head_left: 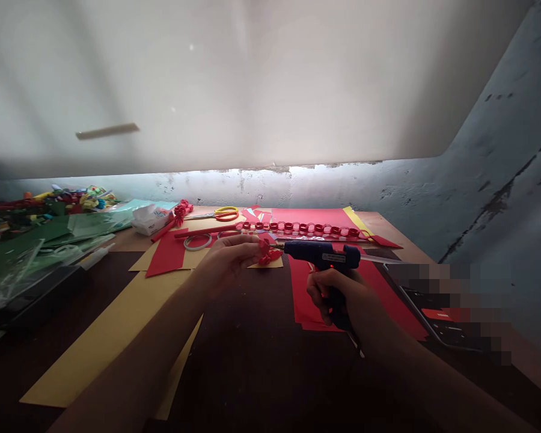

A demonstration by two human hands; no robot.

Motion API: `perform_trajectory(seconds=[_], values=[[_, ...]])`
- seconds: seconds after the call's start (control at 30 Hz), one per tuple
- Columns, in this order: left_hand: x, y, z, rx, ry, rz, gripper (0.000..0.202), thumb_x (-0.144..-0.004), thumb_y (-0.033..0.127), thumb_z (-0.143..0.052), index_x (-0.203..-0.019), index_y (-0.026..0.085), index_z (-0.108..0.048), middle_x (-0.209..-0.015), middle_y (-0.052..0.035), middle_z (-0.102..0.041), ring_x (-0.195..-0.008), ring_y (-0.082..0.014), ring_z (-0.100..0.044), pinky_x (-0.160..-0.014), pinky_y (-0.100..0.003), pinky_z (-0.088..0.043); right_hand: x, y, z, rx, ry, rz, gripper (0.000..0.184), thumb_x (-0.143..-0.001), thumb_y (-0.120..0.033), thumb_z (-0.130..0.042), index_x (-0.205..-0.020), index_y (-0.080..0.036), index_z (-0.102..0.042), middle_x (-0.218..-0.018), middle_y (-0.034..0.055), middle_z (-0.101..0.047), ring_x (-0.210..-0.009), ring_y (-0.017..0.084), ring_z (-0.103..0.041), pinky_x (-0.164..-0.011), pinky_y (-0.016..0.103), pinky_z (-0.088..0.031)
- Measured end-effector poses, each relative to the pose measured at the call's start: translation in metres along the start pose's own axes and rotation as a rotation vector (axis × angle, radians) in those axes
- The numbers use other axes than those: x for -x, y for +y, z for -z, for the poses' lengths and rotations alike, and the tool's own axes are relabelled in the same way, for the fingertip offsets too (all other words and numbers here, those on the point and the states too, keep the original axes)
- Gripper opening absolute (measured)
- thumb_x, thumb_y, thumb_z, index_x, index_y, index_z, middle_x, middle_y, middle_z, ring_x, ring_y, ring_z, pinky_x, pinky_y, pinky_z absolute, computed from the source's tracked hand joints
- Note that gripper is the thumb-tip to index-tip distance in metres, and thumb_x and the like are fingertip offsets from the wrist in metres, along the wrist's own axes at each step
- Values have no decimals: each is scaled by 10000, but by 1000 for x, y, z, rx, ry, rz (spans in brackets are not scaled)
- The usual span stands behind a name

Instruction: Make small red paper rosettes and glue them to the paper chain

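My right hand (336, 293) is wrapped round the handle of a dark blue glue gun (321, 254), whose nozzle points left. The nozzle tip touches a small red folded paper piece (268, 252). My left hand (232, 255) pinches that red paper piece and holds it just above the table. Both hands are over the middle of a dark wooden table (247, 355), with red paper sheets (379, 288) under the gun.
A red paper chain (304, 228) lies behind the hands, with scissors (220, 214), a tape ring (197, 242), a red rolled stick (174, 221) and yellow card sheets (112, 337). Green paper and colourful craft bits (49, 210) pile up at the left. A wall rises behind the table.
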State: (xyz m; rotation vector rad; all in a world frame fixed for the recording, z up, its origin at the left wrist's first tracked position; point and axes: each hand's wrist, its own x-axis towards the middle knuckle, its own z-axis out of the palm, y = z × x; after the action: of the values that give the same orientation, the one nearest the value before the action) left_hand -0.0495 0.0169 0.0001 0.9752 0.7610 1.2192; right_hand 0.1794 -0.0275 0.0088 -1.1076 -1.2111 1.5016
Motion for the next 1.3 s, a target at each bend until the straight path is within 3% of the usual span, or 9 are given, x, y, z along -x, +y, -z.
perform_trajectory(seconds=[0.47, 0.93, 1.3], values=[[1, 1, 0, 7, -7, 1, 137, -713, 139, -828, -845, 129, -792, -833, -53, -753, -760, -129, -672, -761, -238, -524, 1, -1, -1, -18, 9, -7, 304, -726, -304, -619, -519, -208, -418, -555, -16, -481, -436, 102, -415, -401, 252, -338], [0, 0, 0, 28, 27, -9, 147, -715, 147, -837, -855, 129, -795, -871, -56, -761, -804, -134, -695, -838, -251, -541, 1, 5, 1, 13, 6, 8, 288, -747, -302, -584, -547, -209, -398, -555, -21, -463, -460, 111, -412, -410, 243, -336], [1, 1, -3, 39, 17, 11, 137, -710, 137, -844, -835, 122, -789, -800, -33, -742, -741, -104, -674, -770, -208, -542, 2, 4, 0, -11, 14, 1, 287, -747, -302, -587, -543, -205, -410, -559, -21, -459, -459, 106, -404, -411, 240, -315]])
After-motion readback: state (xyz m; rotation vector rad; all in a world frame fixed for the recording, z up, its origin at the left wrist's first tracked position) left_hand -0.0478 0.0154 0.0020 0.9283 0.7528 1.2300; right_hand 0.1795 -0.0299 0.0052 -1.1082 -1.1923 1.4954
